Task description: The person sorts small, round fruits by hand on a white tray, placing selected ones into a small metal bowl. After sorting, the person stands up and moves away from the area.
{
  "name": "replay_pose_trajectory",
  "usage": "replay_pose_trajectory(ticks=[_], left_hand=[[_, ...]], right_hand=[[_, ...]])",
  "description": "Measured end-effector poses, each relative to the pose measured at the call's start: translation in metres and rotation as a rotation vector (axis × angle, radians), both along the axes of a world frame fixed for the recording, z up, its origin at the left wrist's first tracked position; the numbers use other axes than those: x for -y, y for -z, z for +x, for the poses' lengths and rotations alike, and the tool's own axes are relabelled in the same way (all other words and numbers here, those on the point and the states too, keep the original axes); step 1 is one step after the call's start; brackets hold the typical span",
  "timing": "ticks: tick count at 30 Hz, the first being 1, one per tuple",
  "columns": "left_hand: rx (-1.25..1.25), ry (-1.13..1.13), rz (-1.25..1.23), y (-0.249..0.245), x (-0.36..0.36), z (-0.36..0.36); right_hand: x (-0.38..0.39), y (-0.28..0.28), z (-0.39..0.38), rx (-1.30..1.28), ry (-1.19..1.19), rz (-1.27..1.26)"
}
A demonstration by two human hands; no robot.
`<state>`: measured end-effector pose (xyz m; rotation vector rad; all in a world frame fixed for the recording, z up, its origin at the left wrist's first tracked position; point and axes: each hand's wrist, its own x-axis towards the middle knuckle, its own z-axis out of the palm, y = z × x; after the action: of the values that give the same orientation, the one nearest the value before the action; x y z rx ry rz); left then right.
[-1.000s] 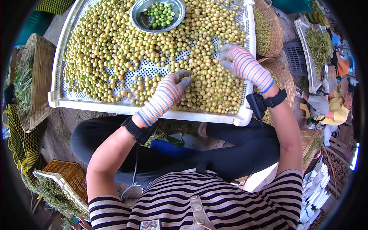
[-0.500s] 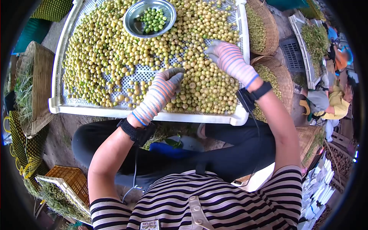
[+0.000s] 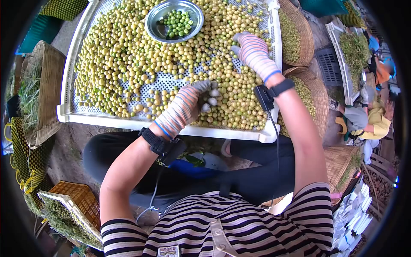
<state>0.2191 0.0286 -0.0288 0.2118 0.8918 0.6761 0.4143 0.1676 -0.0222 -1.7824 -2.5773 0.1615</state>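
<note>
Small round yellow-green fruits lie thickly over a white perforated tray [image 3: 167,82]. My left hand [image 3: 192,99], in a striped glove with grey fingertips, is over the fruits near the tray's front edge. Its fingers are bent with the tips apart, and no fruit shows between them. Farther right, my right hand [image 3: 253,50] wears a matching glove and reaches over the fruits by the tray's right side. Its fingertips are apart and point left; the palm is hidden. A metal bowl [image 3: 150,26] holding greener fruits [image 3: 177,23] rests on the fruits at the back.
Woven baskets of fruit [image 3: 303,32] stand against the tray's right side. Another basket [image 3: 50,92] with green stalks is at left. An orange crate [image 3: 77,195] sits lower left. Other people [image 3: 370,115] are at far right, near a white tray of greens [image 3: 342,64].
My left hand has moved slightly right and toward me, its fingers spreading from a closer curl. My right hand has shifted a little up. The view has tilted slightly.
</note>
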Motion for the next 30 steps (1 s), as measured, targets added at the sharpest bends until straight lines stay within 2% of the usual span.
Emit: replay_pose_trajectory(ticks=[1,3,5,7,8,10,13,15,17,18,21,23,25,27,30], left_hand=[[-0.004,0.002,0.004,0.0,0.0,-0.001],[-0.039,-0.074,-0.047,0.002,0.001,-0.001],[-0.069,-0.056,-0.037,0.003,0.0,-0.005],[-0.042,-0.06,-0.013,0.005,0.0,-0.009],[-0.001,-0.11,-0.028,0.006,0.0,-0.008],[0.009,-0.137,-0.07,0.005,-0.001,-0.004],[0.052,-0.143,-0.112,0.002,0.0,0.0],[0.08,-0.125,-0.115,-0.004,0.0,0.001],[0.057,-0.104,-0.084,-0.013,0.002,0.0],[0.056,-0.103,-0.08,-0.01,0.002,-0.001],[0.103,-0.063,-0.025,-0.002,0.002,-0.007],[0.079,-0.08,-0.042,-0.001,0.003,-0.007],[0.075,-0.086,-0.018,0.001,0.001,-0.009],[0.053,-0.117,0.042,0.002,0.001,-0.011],[0.016,-0.115,0.064,0.002,0.003,-0.013]], right_hand=[[-0.007,0.004,0.0,0.113,0.03,-0.045],[-0.008,0.004,-0.003,0.128,0.056,-0.085],[-0.007,0.0,-0.003,0.147,0.073,-0.122],[0.001,-0.007,0.001,-0.181,0.166,-0.396],[0.002,0.018,0.012,-0.456,0.035,-0.505],[0.036,-0.024,-0.005,-0.544,-0.118,-0.6],[0.067,-0.042,-0.022,-0.615,-0.306,-0.695],[0.061,-0.03,-0.019,-0.589,-0.3,-0.721],[0.035,0.006,-0.006,-0.546,-0.112,-0.187],[0.023,0.01,0.0,-0.469,-0.113,-0.078],[0.017,0.009,-0.006,-0.173,-0.075,-0.07],[0.024,0.006,-0.01,-0.151,-0.147,-0.211],[0.023,0.009,-0.001,-0.193,-0.178,-0.244],[0.021,0.002,0.006,0.113,-0.217,-0.52],[0.016,-0.03,0.016,0.143,-0.084,-0.642]])
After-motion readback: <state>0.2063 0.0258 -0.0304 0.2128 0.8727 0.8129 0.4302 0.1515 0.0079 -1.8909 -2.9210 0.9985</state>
